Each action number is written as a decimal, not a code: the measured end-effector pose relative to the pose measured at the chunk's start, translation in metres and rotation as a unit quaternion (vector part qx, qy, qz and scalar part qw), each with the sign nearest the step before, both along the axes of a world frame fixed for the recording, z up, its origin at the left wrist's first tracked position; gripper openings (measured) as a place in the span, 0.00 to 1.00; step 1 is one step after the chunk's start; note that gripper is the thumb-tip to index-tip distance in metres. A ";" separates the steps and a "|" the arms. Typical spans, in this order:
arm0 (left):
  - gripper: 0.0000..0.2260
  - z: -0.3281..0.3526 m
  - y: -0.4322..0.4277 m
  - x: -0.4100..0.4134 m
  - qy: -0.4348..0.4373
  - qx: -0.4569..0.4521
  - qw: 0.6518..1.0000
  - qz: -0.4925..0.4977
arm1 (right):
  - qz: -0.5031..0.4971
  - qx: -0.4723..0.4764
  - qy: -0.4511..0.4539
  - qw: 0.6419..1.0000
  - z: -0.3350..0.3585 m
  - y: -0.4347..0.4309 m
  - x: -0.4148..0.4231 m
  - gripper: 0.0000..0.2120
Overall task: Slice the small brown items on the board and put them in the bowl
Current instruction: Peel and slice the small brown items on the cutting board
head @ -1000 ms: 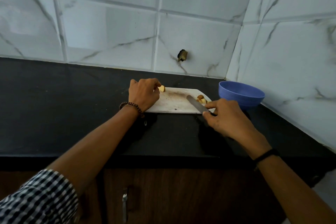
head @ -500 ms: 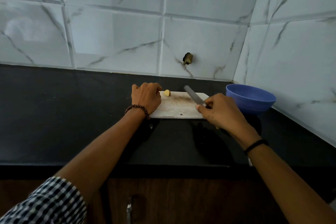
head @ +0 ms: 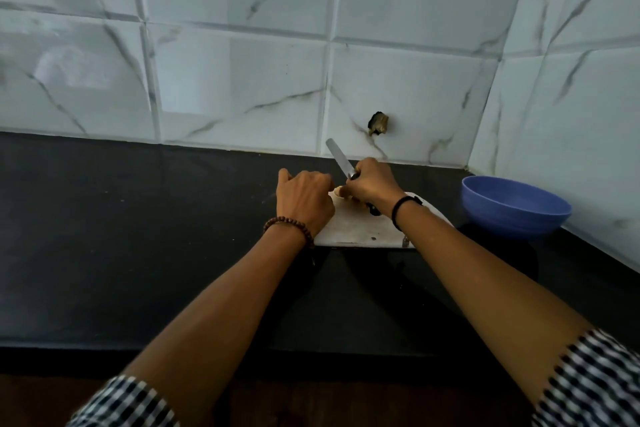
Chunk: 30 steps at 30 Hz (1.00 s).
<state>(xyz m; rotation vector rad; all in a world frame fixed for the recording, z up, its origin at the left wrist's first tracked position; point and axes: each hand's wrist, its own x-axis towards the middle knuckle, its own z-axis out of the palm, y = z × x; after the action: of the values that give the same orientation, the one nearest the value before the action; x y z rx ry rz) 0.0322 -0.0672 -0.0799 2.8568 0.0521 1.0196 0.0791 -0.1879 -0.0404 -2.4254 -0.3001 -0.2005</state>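
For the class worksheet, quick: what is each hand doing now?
Left hand: curled on the piece.
Right hand: gripping the knife.

Glossy white marble-veined wall tiles (head: 242, 87) and a matt black stone countertop (head: 138, 218); a smooth blue plastic bowl (head: 512, 215); a dull metal-bladed knife (head: 339, 158).

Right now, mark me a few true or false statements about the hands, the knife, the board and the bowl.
1. The right hand grips the knife. True.
2. The blue bowl sits on the cutting board. False: it stands on the counter, right of the board and apart from it.
3. The wrist of the left hand wears a bead bracelet. True.
4. The knife's blade lies flat on the board. False: it points up and away, toward the tiled wall.
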 end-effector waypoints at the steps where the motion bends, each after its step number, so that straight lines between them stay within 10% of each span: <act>1: 0.11 0.000 -0.001 0.000 -0.002 0.001 1.000 -0.002 | -0.003 -0.005 -0.008 1.000 -0.002 0.003 0.003 0.12; 30: 0.11 0.012 -0.011 -0.025 0.090 -0.037 0.974 -0.204 | 0.035 0.107 0.037 0.993 -0.001 -0.084 -0.085 0.10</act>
<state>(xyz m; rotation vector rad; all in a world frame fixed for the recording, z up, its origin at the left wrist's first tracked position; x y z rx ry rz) 0.0071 -0.0784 -0.0684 2.7156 -0.4524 0.6607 -0.0055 -0.2715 -0.0418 -2.2017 -0.3144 -0.1050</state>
